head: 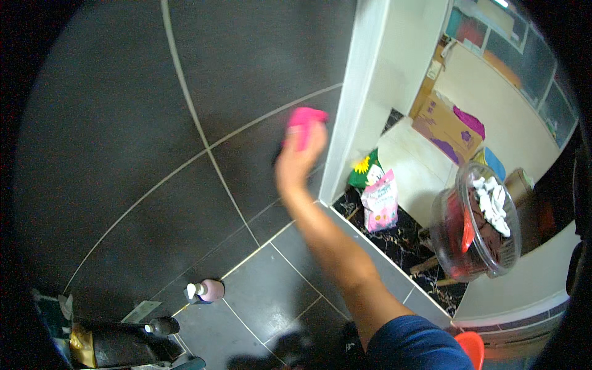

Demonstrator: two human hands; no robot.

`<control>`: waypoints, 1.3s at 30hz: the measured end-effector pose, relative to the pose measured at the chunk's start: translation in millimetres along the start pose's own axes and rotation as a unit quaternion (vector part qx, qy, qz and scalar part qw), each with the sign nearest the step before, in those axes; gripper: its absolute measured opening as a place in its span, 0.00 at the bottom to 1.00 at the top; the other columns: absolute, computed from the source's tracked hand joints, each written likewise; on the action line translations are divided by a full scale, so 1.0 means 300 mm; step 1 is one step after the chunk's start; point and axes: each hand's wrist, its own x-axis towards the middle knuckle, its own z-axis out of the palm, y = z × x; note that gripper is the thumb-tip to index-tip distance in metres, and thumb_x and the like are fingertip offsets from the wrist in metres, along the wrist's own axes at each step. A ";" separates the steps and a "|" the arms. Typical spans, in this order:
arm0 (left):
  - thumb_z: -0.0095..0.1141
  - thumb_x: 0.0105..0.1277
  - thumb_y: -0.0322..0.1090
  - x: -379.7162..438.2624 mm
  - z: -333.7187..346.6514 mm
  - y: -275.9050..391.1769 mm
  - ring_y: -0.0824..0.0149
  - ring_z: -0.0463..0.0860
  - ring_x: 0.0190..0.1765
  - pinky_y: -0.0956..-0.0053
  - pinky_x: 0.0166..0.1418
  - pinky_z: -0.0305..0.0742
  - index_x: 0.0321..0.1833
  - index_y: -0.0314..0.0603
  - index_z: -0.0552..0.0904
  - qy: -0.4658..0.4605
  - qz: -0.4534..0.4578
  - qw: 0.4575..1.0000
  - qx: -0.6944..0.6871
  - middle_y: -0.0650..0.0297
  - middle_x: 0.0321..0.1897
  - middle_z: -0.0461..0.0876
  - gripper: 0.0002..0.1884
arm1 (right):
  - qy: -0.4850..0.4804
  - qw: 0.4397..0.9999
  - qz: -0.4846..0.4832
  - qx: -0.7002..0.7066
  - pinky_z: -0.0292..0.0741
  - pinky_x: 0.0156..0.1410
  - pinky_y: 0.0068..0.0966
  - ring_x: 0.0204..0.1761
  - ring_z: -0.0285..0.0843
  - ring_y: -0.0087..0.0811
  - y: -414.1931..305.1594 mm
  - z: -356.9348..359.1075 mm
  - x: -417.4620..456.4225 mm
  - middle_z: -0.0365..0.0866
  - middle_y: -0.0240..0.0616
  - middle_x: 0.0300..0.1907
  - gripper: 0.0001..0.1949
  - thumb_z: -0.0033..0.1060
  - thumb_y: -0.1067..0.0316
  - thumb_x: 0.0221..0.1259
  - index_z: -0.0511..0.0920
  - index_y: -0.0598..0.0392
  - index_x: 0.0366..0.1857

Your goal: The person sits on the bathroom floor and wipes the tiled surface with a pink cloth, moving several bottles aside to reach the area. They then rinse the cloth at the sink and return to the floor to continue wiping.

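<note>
My right hand (pixel 303 152) is raised against a dark grey tiled wall (pixel 249 175), with a bright pink cloth (pixel 306 121) bunched in its fingers. The hand is slightly blurred, and the cloth lies at the wall tiles just left of a white door frame (pixel 356 106). A navy sleeve covers my upper arm at the bottom right. Out of view is my left hand. Below the wall, on the grey floor tiles (pixel 259 286), stands a pink pump bottle (pixel 212 290) with a white pump head.
A dark bottle (pixel 166 326) lies or stands at lower left by a black surface. Past the doorway are a pink bag (pixel 381 203), a green bag (pixel 363 178), a cardboard box (pixel 446 129) and a clear plastic basin (pixel 441 249) holding cloths. A red object (pixel 471 348) shows at lower right.
</note>
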 end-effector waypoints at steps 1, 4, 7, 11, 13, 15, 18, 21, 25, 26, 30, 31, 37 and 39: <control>0.62 0.62 0.48 0.025 0.015 -0.002 0.41 0.81 0.55 0.49 0.56 0.77 0.62 0.39 0.78 0.015 0.021 1.000 -0.007 0.44 0.55 0.81 0.29 | -0.003 0.988 -0.138 -0.075 0.61 0.74 0.43 0.67 0.65 0.52 0.011 0.019 -0.089 0.67 0.49 0.66 0.24 0.58 0.62 0.70 0.71 0.58 0.67; 0.62 0.62 0.47 0.075 0.072 -0.034 0.41 0.82 0.53 0.49 0.54 0.78 0.64 0.39 0.77 0.087 0.089 0.992 -0.015 0.43 0.55 0.81 0.29 | -0.142 0.937 -0.312 -0.073 0.62 0.64 0.49 0.61 0.66 0.52 -0.065 0.043 -0.273 0.70 0.46 0.62 0.25 0.65 0.62 0.58 0.76 0.50 0.62; 0.62 0.62 0.47 0.063 0.117 -0.059 0.41 0.82 0.52 0.51 0.54 0.78 0.65 0.39 0.77 0.115 0.091 0.989 0.004 0.44 0.55 0.82 0.30 | -0.152 0.892 -0.426 -0.003 0.65 0.45 0.44 0.48 0.74 0.46 -0.016 0.106 -0.277 0.78 0.38 0.46 0.20 0.68 0.61 0.46 0.83 0.36 0.49; 0.60 0.65 0.47 0.004 -0.065 -0.120 0.47 0.85 0.47 0.53 0.48 0.82 0.59 0.42 0.80 0.183 0.069 0.980 -0.045 0.50 0.47 0.84 0.23 | -0.075 0.923 -0.363 -0.101 0.65 0.68 0.44 0.66 0.66 0.53 0.127 0.016 -0.182 0.68 0.52 0.63 0.19 0.56 0.68 0.68 0.74 0.52 0.62; 0.68 0.61 0.52 -0.081 -0.155 -0.212 0.46 0.84 0.53 0.56 0.54 0.82 0.61 0.43 0.79 0.215 -0.015 0.971 -0.103 0.52 0.56 0.83 0.29 | -0.064 0.958 -0.265 -0.092 0.57 0.77 0.45 0.72 0.59 0.55 0.124 -0.003 -0.194 0.59 0.58 0.71 0.25 0.57 0.64 0.70 0.67 0.53 0.70; 0.71 0.59 0.47 -0.161 -0.217 -0.300 0.52 0.85 0.54 0.62 0.57 0.80 0.54 0.38 0.81 0.344 -0.074 0.920 -0.174 0.50 0.53 0.84 0.26 | -0.044 0.962 -0.256 -0.085 0.57 0.76 0.46 0.72 0.58 0.56 0.108 -0.001 -0.191 0.58 0.59 0.71 0.25 0.57 0.61 0.71 0.67 0.56 0.69; 0.69 0.59 0.31 -0.168 -0.205 -0.498 0.68 0.81 0.46 0.72 0.51 0.78 0.51 0.36 0.80 0.468 -0.134 0.823 -0.294 0.62 0.45 0.83 0.18 | -0.055 0.970 -0.231 -0.054 0.57 0.76 0.45 0.73 0.57 0.55 0.086 0.031 -0.216 0.56 0.59 0.72 0.25 0.58 0.60 0.71 0.67 0.55 0.69; 0.74 0.54 0.34 0.040 -0.045 -0.795 0.67 0.79 0.48 0.73 0.45 0.78 0.63 0.37 0.74 0.592 -0.164 0.763 -0.202 0.59 0.55 0.78 0.33 | -0.068 0.972 -0.220 -0.047 0.57 0.76 0.44 0.73 0.56 0.53 0.068 0.039 -0.244 0.55 0.58 0.73 0.26 0.58 0.59 0.72 0.66 0.55 0.69; 0.79 0.46 0.44 0.345 0.040 -0.973 0.46 0.68 0.70 0.56 0.70 0.68 0.70 0.39 0.66 0.657 -0.163 0.717 -0.166 0.43 0.69 0.62 0.48 | -0.066 0.969 -0.227 -0.069 0.56 0.77 0.42 0.74 0.57 0.51 0.083 0.028 -0.224 0.56 0.55 0.73 0.27 0.57 0.57 0.72 0.66 0.55 0.70; 0.79 0.45 0.44 0.408 0.041 -0.986 0.44 0.65 0.72 0.56 0.72 0.65 0.70 0.40 0.65 0.676 -0.176 0.697 -0.163 0.42 0.70 0.61 0.50 | -0.066 0.969 -0.227 -0.070 0.56 0.77 0.42 0.74 0.57 0.51 0.084 0.031 -0.229 0.56 0.55 0.73 0.27 0.57 0.57 0.72 0.66 0.55 0.70; 0.81 0.42 0.46 0.603 0.008 -0.953 0.41 0.59 0.75 0.54 0.76 0.60 0.71 0.40 0.65 0.721 -0.188 0.642 -0.183 0.40 0.73 0.55 0.52 | -0.061 0.968 -0.233 -0.064 0.57 0.76 0.45 0.73 0.56 0.55 0.082 0.026 -0.223 0.54 0.59 0.73 0.26 0.58 0.62 0.71 0.66 0.55 0.69; 0.81 0.41 0.46 0.630 0.002 -0.948 0.41 0.59 0.75 0.53 0.76 0.61 0.70 0.40 0.65 0.726 -0.181 0.633 -0.198 0.40 0.73 0.55 0.52 | -0.061 0.969 -0.230 -0.059 0.57 0.76 0.45 0.73 0.56 0.55 0.081 0.027 -0.226 0.54 0.59 0.73 0.26 0.58 0.63 0.70 0.66 0.55 0.69; 0.77 0.47 0.46 0.695 -0.008 -0.963 0.42 0.66 0.71 0.54 0.71 0.67 0.58 0.45 0.81 0.743 -0.212 0.605 -0.193 0.48 0.72 0.59 0.34 | -0.055 0.960 -0.256 -0.095 0.56 0.76 0.46 0.73 0.57 0.56 0.095 0.033 -0.230 0.56 0.59 0.72 0.25 0.59 0.62 0.70 0.67 0.56 0.68; 0.77 0.47 0.45 0.692 -0.011 -0.952 0.42 0.67 0.70 0.55 0.70 0.67 0.56 0.43 0.81 0.744 -0.184 0.616 -0.180 0.47 0.71 0.60 0.33 | -0.046 0.958 -0.265 -0.100 0.57 0.76 0.46 0.72 0.57 0.55 0.095 0.028 -0.231 0.57 0.59 0.71 0.25 0.59 0.61 0.70 0.67 0.57 0.68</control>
